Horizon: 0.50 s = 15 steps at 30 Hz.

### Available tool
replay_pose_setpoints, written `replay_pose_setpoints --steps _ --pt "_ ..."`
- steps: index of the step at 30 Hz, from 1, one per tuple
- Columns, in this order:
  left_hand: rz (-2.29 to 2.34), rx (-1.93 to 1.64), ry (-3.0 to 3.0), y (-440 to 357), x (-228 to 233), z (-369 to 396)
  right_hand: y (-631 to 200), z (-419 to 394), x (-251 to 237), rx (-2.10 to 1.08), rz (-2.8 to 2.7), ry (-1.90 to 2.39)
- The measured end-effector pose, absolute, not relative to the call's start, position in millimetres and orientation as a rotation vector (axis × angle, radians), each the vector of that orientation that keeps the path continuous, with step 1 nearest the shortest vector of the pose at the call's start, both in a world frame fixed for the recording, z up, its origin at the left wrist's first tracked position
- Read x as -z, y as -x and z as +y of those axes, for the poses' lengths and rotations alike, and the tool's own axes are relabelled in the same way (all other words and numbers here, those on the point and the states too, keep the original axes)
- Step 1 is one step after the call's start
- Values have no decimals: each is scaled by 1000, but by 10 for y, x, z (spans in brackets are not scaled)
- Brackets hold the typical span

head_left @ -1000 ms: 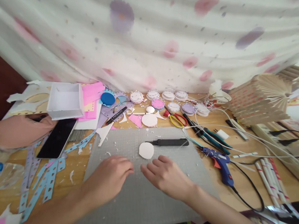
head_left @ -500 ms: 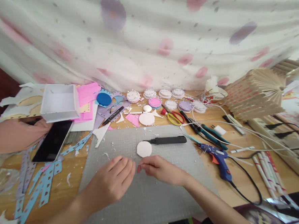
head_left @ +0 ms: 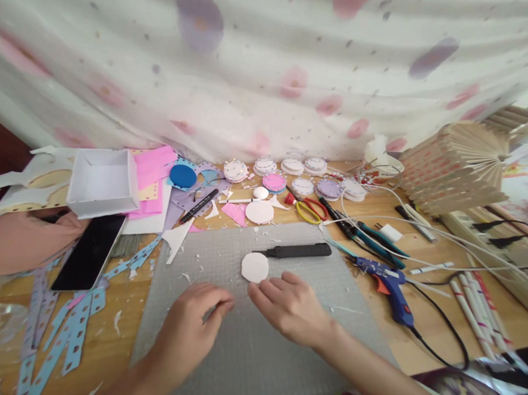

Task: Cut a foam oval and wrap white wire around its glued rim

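A wooden tabletop [head_left: 423, 302] is set against a white curtain [head_left: 272, 67] printed with pink and purple flowers, and a grey cutting mat [head_left: 254, 352] is laid across its middle. On the mat a white disc [head_left: 255, 267] lies flat, just in front of a black craft knife [head_left: 297, 250]. The left hand [head_left: 188, 330] is held low over the mat with thumb and forefinger pinched together (whether anything small is caught between them cannot be told). The right hand [head_left: 291, 306] is loosely spread, nothing gripped, its fingertips just short of the disc. The step is judged to be the taking up of the disc; a light pinch at its thin edge would be called for. Behind the mat, decorated rounds [head_left: 288, 166], red and yellow scissors [head_left: 310, 209] and paper scraps are scattered. A blue glue gun [head_left: 388, 285] lies to the right, a dark phone [head_left: 89, 251] and white box [head_left: 103, 181] to the left.
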State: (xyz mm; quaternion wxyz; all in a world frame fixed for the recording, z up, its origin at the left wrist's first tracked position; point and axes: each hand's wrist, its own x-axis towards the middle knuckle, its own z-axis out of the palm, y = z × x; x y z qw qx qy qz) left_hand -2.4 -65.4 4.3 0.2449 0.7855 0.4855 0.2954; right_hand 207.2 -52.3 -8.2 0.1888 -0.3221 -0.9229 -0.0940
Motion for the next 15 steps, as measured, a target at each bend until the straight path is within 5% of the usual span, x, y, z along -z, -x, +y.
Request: replay_pose_setpoints --steps 7,15 --pt "905 -119 -1036 146 -187 -475 -2155 -552 -20 420 -2585 486" --pt "1451 -839 -2494 121 -61 -675 -2114 -559 64 23 -2673 1098"
